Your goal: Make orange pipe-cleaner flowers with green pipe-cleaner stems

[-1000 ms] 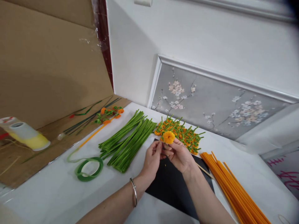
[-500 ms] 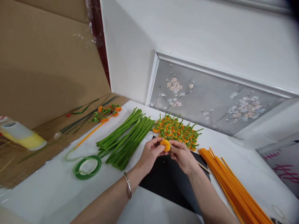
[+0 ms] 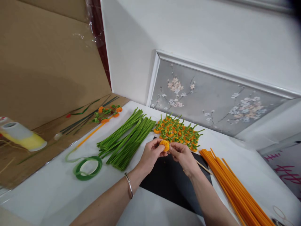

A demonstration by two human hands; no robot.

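Observation:
A small orange pipe-cleaner pumpkin (image 3: 164,146) is pinched between the thumb and fingers of my left hand (image 3: 151,153), over the black mat (image 3: 169,182). My right hand (image 3: 183,156) is closed at the pumpkin's right side, thumb against fingertips; what those fingers pinch is too small to make out. Just beyond both hands lies a spread of finished orange pieces with green stems (image 3: 178,130). A thin wooden stick (image 3: 204,167) pokes out beside my right wrist.
Green pipe cleaners (image 3: 128,141) lie in bundles to the left, near a roll of green tape (image 3: 77,171). Orange pipe cleaners (image 3: 232,185) are stacked at the right. A yellow-and-white spool (image 3: 25,136) and an orange flower sprig (image 3: 110,113) rest on the cardboard side.
The pumpkin has shifted slightly left and turned a little in my left hand. My right fingers have drawn slightly apart from it.

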